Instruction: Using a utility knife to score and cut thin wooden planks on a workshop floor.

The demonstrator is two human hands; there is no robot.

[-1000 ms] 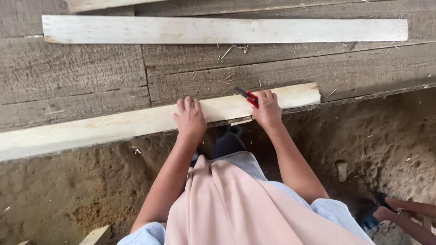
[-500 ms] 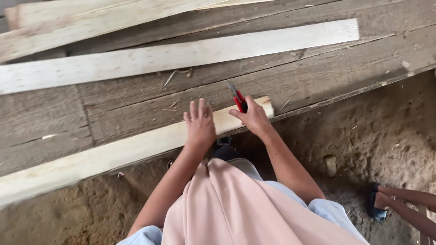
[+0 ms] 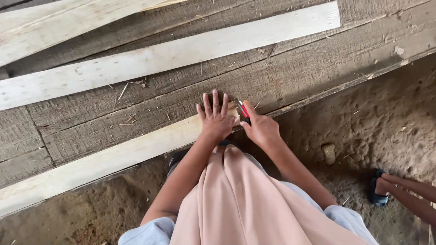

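While the pale, long, rough-sawn wooden board (image 3: 104,156) lies flat on the grey weathered plank platform (image 3: 295,77), its long axis runs from low on the person's left up to its right end, which sits directly under the two hands. The left hand (image 3: 216,118) is spread fully open, palm down, fingers fanned and pressing on that end of the board; it grips nothing. The right hand (image 3: 260,127) sits just beside it, touching or nearly touching the board's end, with fingers curled round a slim red-and-black pencil-like marker (image 3: 243,111) whose tip points away from the person, at the board's end edge. Whether the tip actually touches the wood I cannot tell, since the thumb hides part of it. Both hands are about equally near the board's end; almost all of its length stretches away to the left of the left hand.

Beyond the fingertips, well apart, a second pale wooden board (image 3: 172,56) lies nearly parallel, and a third pale board (image 3: 59,18) lies further off to the left. To the right of the right hand, on the sandy dirt ground (image 3: 363,127), another person's foot in a dark blue sandal (image 3: 379,190) shows. No packages, labels or signs are visible.
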